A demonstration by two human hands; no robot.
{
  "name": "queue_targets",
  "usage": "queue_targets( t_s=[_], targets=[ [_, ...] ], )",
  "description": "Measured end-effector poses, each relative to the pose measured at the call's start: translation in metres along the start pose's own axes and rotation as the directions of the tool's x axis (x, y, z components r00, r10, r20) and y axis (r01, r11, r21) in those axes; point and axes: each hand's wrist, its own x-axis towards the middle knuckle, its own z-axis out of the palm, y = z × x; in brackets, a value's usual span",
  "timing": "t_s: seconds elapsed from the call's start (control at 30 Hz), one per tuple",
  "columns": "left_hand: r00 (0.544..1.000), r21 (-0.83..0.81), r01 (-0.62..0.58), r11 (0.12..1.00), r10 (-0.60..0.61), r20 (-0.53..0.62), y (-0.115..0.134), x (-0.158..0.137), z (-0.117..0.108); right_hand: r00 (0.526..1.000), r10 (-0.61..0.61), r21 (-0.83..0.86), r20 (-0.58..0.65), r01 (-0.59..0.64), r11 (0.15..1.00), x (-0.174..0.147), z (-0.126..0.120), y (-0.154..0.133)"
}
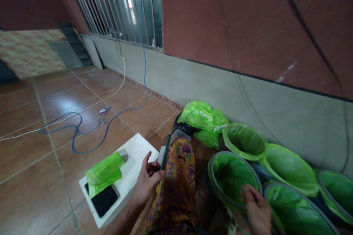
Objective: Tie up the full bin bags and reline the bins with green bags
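My left hand (pixel 149 178) is beside my knee, its thumb and index finger apart. The thumb tip comes close to the lower end of a thin dark green piece (pixel 165 150) standing against the knee; whether they touch is unclear. Over the near rim of a round bin (pixel 236 153) lined with a green bag (pixel 230 172) is my right hand (pixel 256 207). Its fingers are slightly blurred, curled and pressed together, and what they hold, if anything, cannot be made out. On my left is a white stool (pixel 135 154) bearing a black phone (pixel 104 202) and a folded green bag (pixel 104 170).
More green-lined bins (pixel 296 207) stand close together on the right. Tied green bags (pixel 198 115) and a black bag (pixel 180 127) lie by the wall, near a clear plastic box (pixel 180 136). A blue cable (pixel 103 141) and a white cable (pixel 91 106) cross the tiled floor.
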Motion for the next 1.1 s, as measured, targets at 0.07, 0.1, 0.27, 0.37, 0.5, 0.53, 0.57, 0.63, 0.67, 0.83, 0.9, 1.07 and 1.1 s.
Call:
queue_targets(
  t_s=[0.07, 0.1, 0.27, 0.37, 0.5, 0.53, 0.57, 0.63, 0.67, 0.83, 0.9, 1.07, 1.1],
  targets=[
    [0.985, 0.037, -0.075, 0.996, 0.068, 0.158, 0.001, -0.011, 0.02, 0.964, 0.092, 0.245, 0.25, -0.155, 0.957, -0.035, 0.034, -0.04],
    [0.967, 0.049, -0.095, 0.994, 0.081, 0.243, -0.001, -0.016, 0.03, 0.905, 0.118, 0.328, 0.408, -0.266, 0.906, -0.051, 0.048, -0.058],
    [0.875, 0.157, -0.229, 0.961, 0.132, 0.466, -0.021, -0.037, 0.072, 0.644, 0.065, 0.504, 0.762, -0.654, 0.565, -0.094, 0.076, -0.108],
    [0.829, 0.298, -0.42, 0.857, 0.228, 0.511, -0.034, -0.041, 0.083, 0.604, 0.024, 0.539, 0.797, -0.728, 0.425, -0.093, 0.065, -0.105],
    [0.79, 0.294, -0.389, 0.873, 0.152, 0.595, -0.036, -0.039, 0.087, 0.616, -0.032, 0.589, 0.787, -0.735, 0.336, -0.083, 0.047, -0.097],
    [0.789, 0.239, -0.28, 0.93, 0.081, 0.608, -0.033, -0.038, 0.088, 0.613, -0.037, 0.588, 0.789, -0.737, 0.333, -0.081, 0.044, -0.097],
    [0.784, 0.175, -0.126, 0.977, -0.01, 0.621, -0.03, -0.036, 0.089, 0.607, -0.042, 0.582, 0.794, -0.738, 0.34, -0.08, 0.041, -0.099],
    [0.707, 0.065, 0.246, 0.967, -0.225, 0.67, -0.024, -0.032, 0.093, 0.594, -0.051, 0.567, 0.803, -0.734, 0.375, -0.08, 0.037, -0.105],
    [0.626, 0.045, 0.416, 0.908, -0.322, 0.711, -0.021, -0.03, 0.095, 0.587, -0.055, 0.557, 0.808, -0.728, 0.399, -0.081, 0.036, -0.109],
    [0.15, 0.187, 0.775, 0.603, -0.464, 0.873, -0.022, -0.027, 0.1, 0.536, -0.071, 0.491, 0.841, -0.703, 0.514, -0.084, 0.036, -0.126],
    [0.096, 0.199, 0.803, 0.562, -0.452, 0.887, -0.028, -0.028, 0.1, 0.531, -0.056, 0.466, 0.846, -0.684, 0.561, -0.082, 0.038, -0.129],
    [0.121, 0.135, 0.851, 0.507, -0.441, 0.89, -0.047, -0.025, 0.1, 0.7, 0.039, 0.493, 0.713, -0.54, 0.682, -0.079, 0.047, -0.125],
    [0.133, 0.112, 0.859, 0.5, -0.429, 0.893, -0.05, -0.023, 0.1, 0.737, 0.05, 0.506, 0.674, -0.511, 0.695, -0.08, 0.05, -0.122]
  ],
)
